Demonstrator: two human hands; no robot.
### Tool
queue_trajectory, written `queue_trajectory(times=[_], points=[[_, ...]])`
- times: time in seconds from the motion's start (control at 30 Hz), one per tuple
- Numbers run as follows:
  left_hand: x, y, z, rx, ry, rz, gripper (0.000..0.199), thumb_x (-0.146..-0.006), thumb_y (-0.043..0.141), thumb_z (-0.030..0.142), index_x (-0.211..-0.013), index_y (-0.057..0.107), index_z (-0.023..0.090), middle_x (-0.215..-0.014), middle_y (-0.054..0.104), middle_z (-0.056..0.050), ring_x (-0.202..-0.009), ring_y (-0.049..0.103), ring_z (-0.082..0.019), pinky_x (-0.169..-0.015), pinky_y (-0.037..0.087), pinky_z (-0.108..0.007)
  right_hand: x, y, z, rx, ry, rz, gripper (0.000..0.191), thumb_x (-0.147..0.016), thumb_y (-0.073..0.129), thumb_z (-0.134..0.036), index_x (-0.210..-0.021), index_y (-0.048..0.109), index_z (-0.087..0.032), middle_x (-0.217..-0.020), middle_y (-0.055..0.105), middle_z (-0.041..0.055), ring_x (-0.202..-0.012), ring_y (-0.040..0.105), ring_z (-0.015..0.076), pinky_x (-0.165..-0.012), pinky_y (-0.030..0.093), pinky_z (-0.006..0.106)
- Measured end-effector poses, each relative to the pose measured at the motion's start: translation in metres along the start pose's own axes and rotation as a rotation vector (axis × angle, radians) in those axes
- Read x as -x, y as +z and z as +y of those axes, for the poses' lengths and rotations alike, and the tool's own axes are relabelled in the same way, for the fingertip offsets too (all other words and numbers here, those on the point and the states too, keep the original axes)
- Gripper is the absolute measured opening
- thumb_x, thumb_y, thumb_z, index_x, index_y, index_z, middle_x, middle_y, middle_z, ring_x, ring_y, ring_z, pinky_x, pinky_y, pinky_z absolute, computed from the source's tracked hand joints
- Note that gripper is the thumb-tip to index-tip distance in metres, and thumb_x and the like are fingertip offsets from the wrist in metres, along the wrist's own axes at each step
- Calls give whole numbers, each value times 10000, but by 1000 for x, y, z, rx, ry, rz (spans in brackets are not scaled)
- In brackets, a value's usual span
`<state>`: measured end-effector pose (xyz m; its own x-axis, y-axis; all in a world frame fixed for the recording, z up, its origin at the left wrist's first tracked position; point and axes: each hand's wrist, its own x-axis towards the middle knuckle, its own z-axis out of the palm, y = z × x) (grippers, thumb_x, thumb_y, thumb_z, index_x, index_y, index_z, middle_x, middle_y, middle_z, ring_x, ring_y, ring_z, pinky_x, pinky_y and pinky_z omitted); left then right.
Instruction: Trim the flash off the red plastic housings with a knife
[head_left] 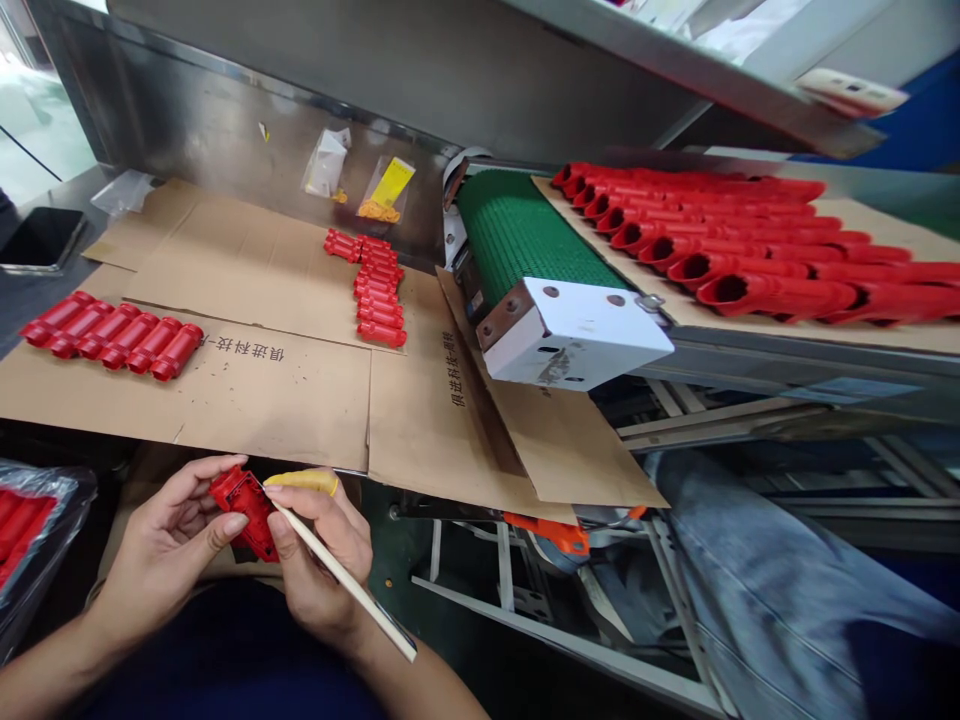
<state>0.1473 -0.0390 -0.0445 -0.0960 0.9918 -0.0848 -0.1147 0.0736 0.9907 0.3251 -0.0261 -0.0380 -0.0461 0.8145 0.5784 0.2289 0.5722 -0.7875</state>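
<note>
Below the front edge of the cardboard, my left hand [169, 535] grips a red plastic part [251, 510] between thumb and fingers, its open inner side facing up. My right hand [322, 545] holds a thin pale stick [349, 585] with a dark far end, its tip against the red part. A yellow cover [304, 482] is on one finger of my right hand. The right thumb also rests beside the red part. On the cardboard [300, 400] lie a row of red parts [112, 335] at the left and a column of red parts [379, 290] in the middle.
A green conveyor belt [529, 235] with a white end block [574, 335] stands right of the cardboard. Rows of red parts [780, 290] lie beyond it. Small bags [390, 190], a phone [43, 240] and a lined bin [45, 500] are around. A person's jeans [772, 590] show lower right.
</note>
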Motion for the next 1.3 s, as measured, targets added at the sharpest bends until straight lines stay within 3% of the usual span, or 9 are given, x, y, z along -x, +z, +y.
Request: queue_trajectory(times=[0.23, 0.37, 0.57, 0.93, 1.13, 1.3], points=[[3, -1, -3, -35, 29, -1, 383, -842, 904, 313, -1214, 811, 305, -1029, 861, -43, -883, 834, -222, -813, 679, -252, -3, -5, -4, 36, -108, -31, 279, -997, 629, -116, -1253, 706, -196, -1071, 800, 126, -928, 747, 237, -833, 658, 420], [2, -4, 0, -90, 30, 58, 392, -846, 899, 363, -1220, 798, 300, -1091, 855, -38, -924, 827, -212, -836, 669, -236, 0, -12, -4, 40, -90, -56, 280, -968, 639, -82, -1222, 711, -174, -1047, 781, 133, -931, 736, 237, -812, 652, 410], [0, -8, 1, -110, 6, -18, 416, -849, 897, 357, -1252, 796, 329, -1081, 853, -17, -907, 827, -196, -820, 662, -208, 0, -16, -6, -40, -66, -65, 220, -1048, 639, -163, -1251, 721, -183, -1119, 802, 120, -996, 751, 224, -909, 635, 399], [5, -7, 0, -85, 15, -50, 410, -872, 878, 338, -1270, 785, 305, -1063, 862, -39, -917, 839, -224, -824, 681, -247, 1, -9, -4, -69, -65, -60, 218, -1072, 640, -223, -1267, 733, -193, -1135, 809, 124, -994, 747, 227, -873, 640, 381], [5, -7, -3, -113, 50, -50, 415, -887, 866, 329, -1291, 775, 326, -1072, 860, -23, -912, 838, -205, -822, 677, -228, 0, -10, -6, -60, -47, -63, 204, -1074, 639, -230, -1261, 719, -207, -1137, 804, 114, -1002, 748, 221, -890, 637, 373], [7, -3, -10, -190, 190, 16, 413, -887, 856, 293, -1292, 769, 289, -1140, 842, -44, -957, 830, -222, -870, 686, -274, -3, -8, -5, -39, -24, -131, 182, -1069, 620, -250, -1240, 668, -207, -1154, 792, 119, -1060, 727, 247, -914, 645, 421]])
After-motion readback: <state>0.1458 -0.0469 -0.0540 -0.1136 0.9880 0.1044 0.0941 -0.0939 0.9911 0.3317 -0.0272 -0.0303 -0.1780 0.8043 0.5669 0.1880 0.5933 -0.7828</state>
